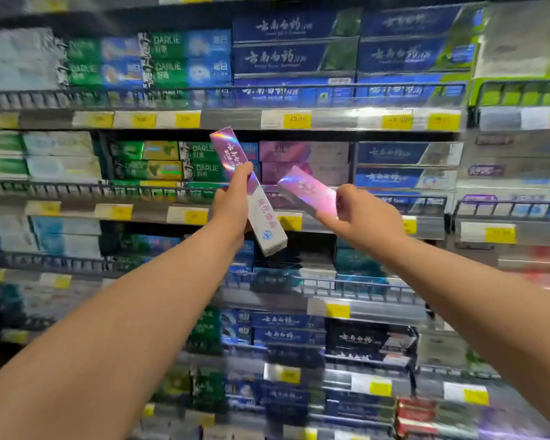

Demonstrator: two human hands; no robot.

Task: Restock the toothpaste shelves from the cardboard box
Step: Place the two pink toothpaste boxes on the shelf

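Note:
My left hand (pixel 232 201) grips a long pink holographic toothpaste box (pixel 235 160), held almost upright with its white lower end pointing down to the right. My right hand (pixel 362 214) holds a second pink toothpaste box (pixel 308 193), tilted with its far end toward the shelf. Both boxes hover in front of the second shelf from the top, where matching pink boxes (pixel 302 161) are stacked behind the wire rail (pixel 159 188). The cardboard box is out of view.
Shelves full of toothpaste fill the view: green Darlie boxes (pixel 172 160) to the left, blue boxes (pixel 394 166) to the right and above. Yellow price tags (pixel 296 121) line each shelf edge. The picture is blurred toward its edges.

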